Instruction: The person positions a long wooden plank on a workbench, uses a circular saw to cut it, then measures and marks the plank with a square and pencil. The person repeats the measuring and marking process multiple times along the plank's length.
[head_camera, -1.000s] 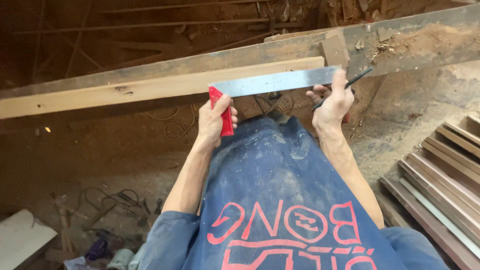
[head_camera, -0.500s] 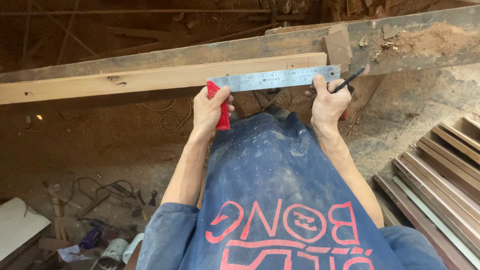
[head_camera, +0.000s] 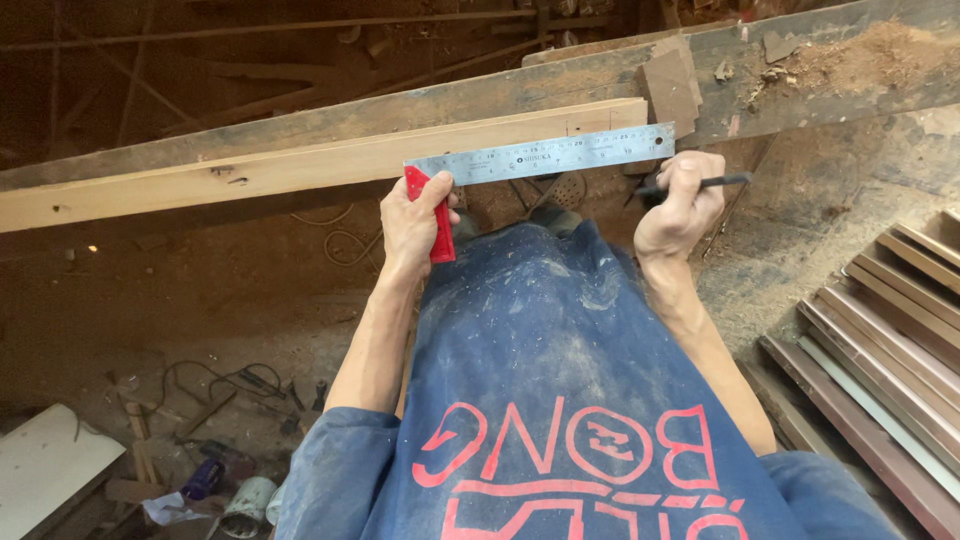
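Left hand: the left hand is clenched on the red stock of a try square, thumb over its top end.
Right hand: the right hand grasps a dark pencil, its tip pointing right, just below the blade's right end.
Square: the steel blade lies along the near edge of the pale wooden plank.
Change: half a second ago the right hand pressed on the blade's right end; it is now off the blade and lower. The blade has stayed on the plank.
Meaning: judged from this, the square is placed and the pencil is free to mark.
Surroundings: a dark beam with sawdust lies beyond; stacked boards lie at near right.
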